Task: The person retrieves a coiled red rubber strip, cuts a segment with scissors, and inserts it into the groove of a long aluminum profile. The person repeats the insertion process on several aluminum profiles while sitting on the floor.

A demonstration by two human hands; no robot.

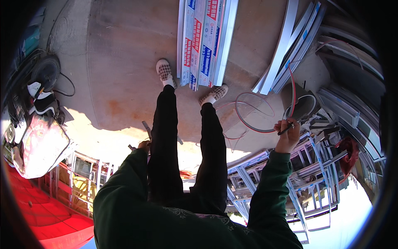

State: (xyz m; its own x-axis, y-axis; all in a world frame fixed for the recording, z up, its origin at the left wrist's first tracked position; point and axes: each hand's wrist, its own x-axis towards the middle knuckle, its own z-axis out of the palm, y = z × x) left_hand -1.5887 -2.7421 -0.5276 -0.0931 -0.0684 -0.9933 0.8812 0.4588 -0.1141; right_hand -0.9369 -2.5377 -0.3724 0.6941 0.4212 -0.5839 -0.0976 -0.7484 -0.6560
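My right hand [287, 135] is raised at the right, fingers closed on a thin dark stick-like tool [286, 129], and it also touches a red hose [253, 124] that loops over the concrete floor. My left hand [144, 145] sits against my left thigh, closed on a grey metal piece [147, 129] that sticks out above it. What kind of piece it is I cannot tell. My legs in black trousers [166, 137] run up the middle, ending in checkered shoes [165, 70]. Both sleeves are dark green.
A wrapped bundle of long aluminium profiles [205, 41] lies by my feet, with more profiles [286, 45] to the right. Stacked window frames [298, 174] fill the lower right. A red-and-white sack [41, 145] and cables [62, 83] lie left, and a red cloth [350, 151] hangs right.
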